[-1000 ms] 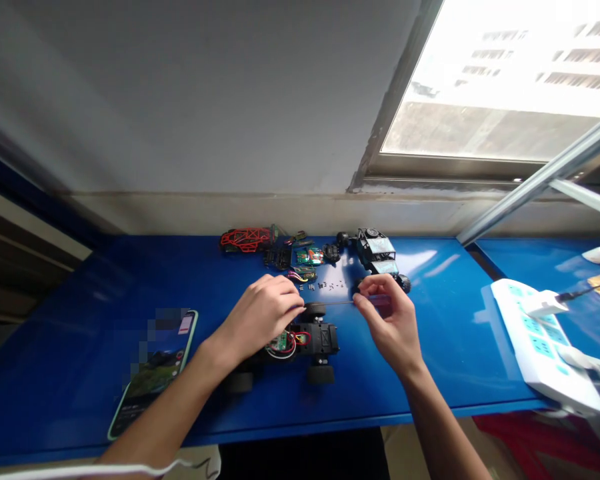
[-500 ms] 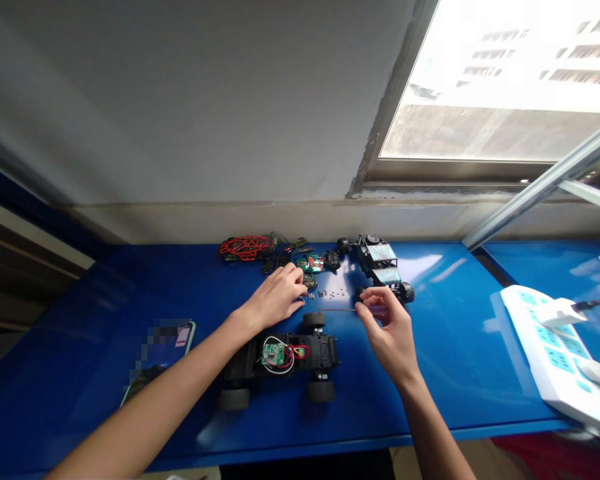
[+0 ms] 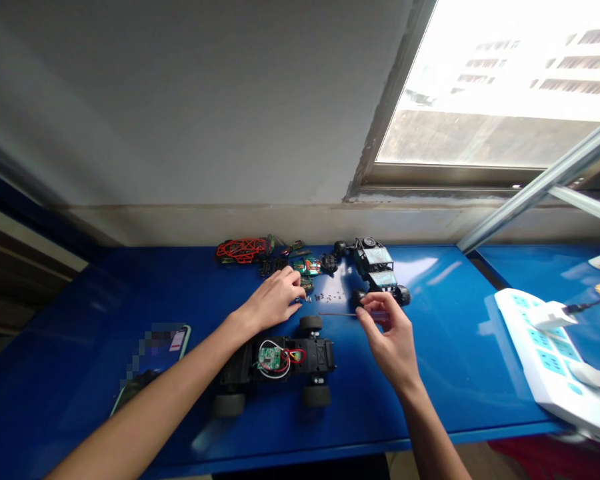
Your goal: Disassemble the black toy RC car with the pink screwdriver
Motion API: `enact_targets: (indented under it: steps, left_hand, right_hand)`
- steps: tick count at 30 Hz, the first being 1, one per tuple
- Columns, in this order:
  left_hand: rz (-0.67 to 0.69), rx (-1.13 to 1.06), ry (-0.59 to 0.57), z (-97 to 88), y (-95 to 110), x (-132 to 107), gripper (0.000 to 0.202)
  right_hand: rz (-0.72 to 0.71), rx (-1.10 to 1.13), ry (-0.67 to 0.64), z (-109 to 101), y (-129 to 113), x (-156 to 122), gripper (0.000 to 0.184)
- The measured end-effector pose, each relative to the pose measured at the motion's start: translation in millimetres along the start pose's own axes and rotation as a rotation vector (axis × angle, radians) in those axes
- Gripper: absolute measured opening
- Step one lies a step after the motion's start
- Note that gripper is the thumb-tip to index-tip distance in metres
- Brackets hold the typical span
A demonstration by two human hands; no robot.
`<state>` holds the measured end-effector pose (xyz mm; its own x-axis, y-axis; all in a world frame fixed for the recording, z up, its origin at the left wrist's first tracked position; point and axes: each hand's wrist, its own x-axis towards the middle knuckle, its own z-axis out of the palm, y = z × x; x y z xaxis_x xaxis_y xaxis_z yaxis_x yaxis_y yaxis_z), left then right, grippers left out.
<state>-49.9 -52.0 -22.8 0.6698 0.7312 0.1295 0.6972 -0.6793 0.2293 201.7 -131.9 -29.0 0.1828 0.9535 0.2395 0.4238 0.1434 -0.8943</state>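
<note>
My left hand [image 3: 275, 300] reaches forward over the blue table [image 3: 445, 360], fingers curled in a pinch at a cluster of several small screws [image 3: 310, 298]; what it pinches is too small to see. My right hand [image 3: 390, 333] holds a thin screwdriver [image 3: 343, 314] by its handle, the shaft pointing left. In front of both hands lies an opened black toy car chassis [image 3: 280, 360] with a green circuit board and red and white wires showing.
At the back of the table lie a red car frame [image 3: 243, 250], small green boards and black parts [image 3: 307, 265], and a dark toy truck [image 3: 377, 267]. A phone [image 3: 153, 363] lies at the left. A white power strip [image 3: 550, 360] sits at the right.
My left hand left the chassis and moved forward to the screws beyond it. My right hand stayed almost still with the screwdriver. The chassis circuit board became uncovered.
</note>
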Motion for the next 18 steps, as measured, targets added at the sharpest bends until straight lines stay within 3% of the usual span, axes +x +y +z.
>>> enact_targets:
  steps: [9,13,18]
  left_hand:
    - [-0.041,-0.046,0.024,-4.9,-1,-6,0.012]
    - [-0.096,-0.19,0.087,-11.1,5,-22,0.018]
    - [-0.158,-0.372,0.137,-13.5,27,-52,0.018]
  right_hand:
    - [0.005,0.029,-0.003,-3,-9,-2,0.02]
    - [0.051,0.123,-0.027,-9,-21,-3,0.025]
    - [0.067,0.213,-0.081,-14,-37,-7,0.027]
